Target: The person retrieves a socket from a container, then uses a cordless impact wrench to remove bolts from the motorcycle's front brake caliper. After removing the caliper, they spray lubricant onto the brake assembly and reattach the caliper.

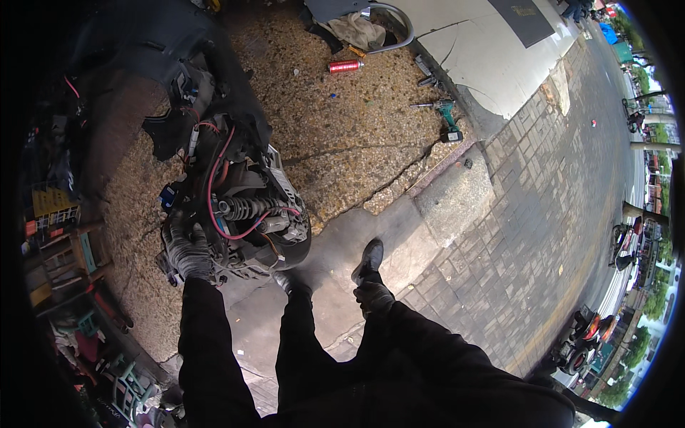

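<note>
A partly stripped scooter stands in front of me, its shock absorber and loose red wires exposed. My left hand, in a grey glove, lies against the scooter's left side with its fingers stretched out. Dark parts hide some of its fingertips. My right hand, gloved too, rests closed at my right leg, away from the scooter. Whatever may be inside its fingers is hidden.
A green cordless drill and a red spray can lie on the pebbled ground. Farther off is a grey-rimmed container with a cloth. Crates and clutter line the left. Brick paving runs along the right, with parked motorbikes beyond.
</note>
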`<act>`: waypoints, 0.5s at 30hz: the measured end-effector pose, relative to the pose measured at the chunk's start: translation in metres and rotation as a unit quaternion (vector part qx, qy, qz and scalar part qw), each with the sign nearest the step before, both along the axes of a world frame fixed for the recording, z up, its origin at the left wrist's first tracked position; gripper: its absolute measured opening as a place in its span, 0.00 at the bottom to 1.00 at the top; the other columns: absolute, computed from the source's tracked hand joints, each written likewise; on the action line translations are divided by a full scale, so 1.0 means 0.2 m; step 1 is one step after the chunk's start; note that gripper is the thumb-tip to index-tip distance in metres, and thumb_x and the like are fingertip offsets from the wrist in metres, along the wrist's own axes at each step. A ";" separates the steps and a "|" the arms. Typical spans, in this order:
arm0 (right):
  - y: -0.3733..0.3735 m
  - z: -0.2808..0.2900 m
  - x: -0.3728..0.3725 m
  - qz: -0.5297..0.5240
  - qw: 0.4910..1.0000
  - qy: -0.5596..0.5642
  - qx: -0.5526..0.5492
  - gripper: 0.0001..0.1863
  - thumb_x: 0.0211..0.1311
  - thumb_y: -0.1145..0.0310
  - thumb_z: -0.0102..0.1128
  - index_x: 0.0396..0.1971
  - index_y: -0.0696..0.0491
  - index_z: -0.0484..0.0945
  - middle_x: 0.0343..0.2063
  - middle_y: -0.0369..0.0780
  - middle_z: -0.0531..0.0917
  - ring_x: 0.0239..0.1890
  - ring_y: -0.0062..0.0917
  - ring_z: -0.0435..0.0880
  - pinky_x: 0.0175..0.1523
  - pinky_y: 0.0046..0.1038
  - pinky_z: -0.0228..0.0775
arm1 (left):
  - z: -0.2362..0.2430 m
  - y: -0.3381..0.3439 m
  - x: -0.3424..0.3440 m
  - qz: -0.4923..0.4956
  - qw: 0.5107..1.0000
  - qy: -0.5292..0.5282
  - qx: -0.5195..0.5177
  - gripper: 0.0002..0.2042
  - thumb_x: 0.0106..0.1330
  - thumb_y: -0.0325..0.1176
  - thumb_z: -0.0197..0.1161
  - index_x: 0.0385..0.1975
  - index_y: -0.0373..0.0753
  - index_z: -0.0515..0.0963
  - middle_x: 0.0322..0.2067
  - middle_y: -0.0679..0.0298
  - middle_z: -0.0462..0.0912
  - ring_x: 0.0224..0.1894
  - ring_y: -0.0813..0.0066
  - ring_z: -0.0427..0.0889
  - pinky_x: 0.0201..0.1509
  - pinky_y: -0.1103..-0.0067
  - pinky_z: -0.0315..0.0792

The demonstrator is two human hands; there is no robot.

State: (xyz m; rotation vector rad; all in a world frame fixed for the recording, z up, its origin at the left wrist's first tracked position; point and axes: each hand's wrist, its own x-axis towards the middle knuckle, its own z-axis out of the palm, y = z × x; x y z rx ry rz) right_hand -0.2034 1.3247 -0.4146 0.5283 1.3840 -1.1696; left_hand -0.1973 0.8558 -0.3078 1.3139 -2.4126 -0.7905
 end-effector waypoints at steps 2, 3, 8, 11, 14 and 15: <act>-0.02 0.09 0.05 0.001 1.000 0.019 0.009 0.11 0.61 0.60 0.57 0.31 0.53 0.76 0.23 0.35 0.78 0.22 0.22 0.76 0.25 0.28 0.68 | 0.09 0.02 0.04 -0.074 0.990 -0.026 -0.117 0.31 0.51 0.30 0.68 0.58 0.43 0.67 0.59 0.53 0.64 0.57 0.54 0.69 0.60 0.69 0.67; -0.04 0.16 0.06 0.013 0.999 0.030 0.029 0.11 0.60 0.60 0.57 0.32 0.53 0.77 0.23 0.35 0.78 0.23 0.22 0.76 0.26 0.28 0.68 | 0.12 0.02 0.05 -0.046 0.996 -0.023 -0.071 0.34 0.48 0.31 0.71 0.59 0.43 0.65 0.60 0.51 0.61 0.59 0.51 0.66 0.62 0.67 0.65; -0.16 0.48 0.03 0.139 0.978 0.076 0.136 0.12 0.59 0.62 0.59 0.37 0.54 0.78 0.25 0.34 0.79 0.30 0.21 0.78 0.34 0.30 0.68 | 0.16 0.00 0.49 0.001 0.970 0.240 0.051 0.28 0.55 0.20 0.63 0.58 0.39 0.65 0.53 0.58 0.68 0.56 0.64 0.68 0.60 0.71 0.65; -0.22 0.48 -0.08 0.602 0.694 0.393 -0.032 0.11 0.61 0.63 0.53 0.30 0.57 0.75 0.25 0.40 0.80 0.27 0.27 0.81 0.30 0.31 0.74 | 0.08 0.06 1.04 0.158 0.949 0.239 0.130 0.23 0.55 0.17 0.60 0.52 0.37 0.69 0.48 0.63 0.73 0.52 0.72 0.70 0.57 0.76 0.67; -0.29 0.36 -0.07 0.231 0.963 0.126 0.051 0.13 0.63 0.62 0.51 0.33 0.58 0.76 0.20 0.40 0.79 0.17 0.27 0.78 0.23 0.29 0.72 | 0.05 0.28 1.61 0.211 0.957 0.162 0.113 0.15 0.60 0.24 0.59 0.48 0.37 0.71 0.42 0.65 0.77 0.44 0.75 0.73 0.51 0.78 0.68; -0.27 0.33 -0.08 0.280 0.946 0.159 0.029 0.14 0.63 0.61 0.51 0.32 0.58 0.77 0.19 0.39 0.79 0.18 0.25 0.77 0.25 0.29 0.71 | 0.06 0.31 1.75 0.187 0.976 -0.014 0.111 0.12 0.62 0.27 0.57 0.45 0.37 0.73 0.40 0.65 0.77 0.42 0.74 0.74 0.49 0.78 0.70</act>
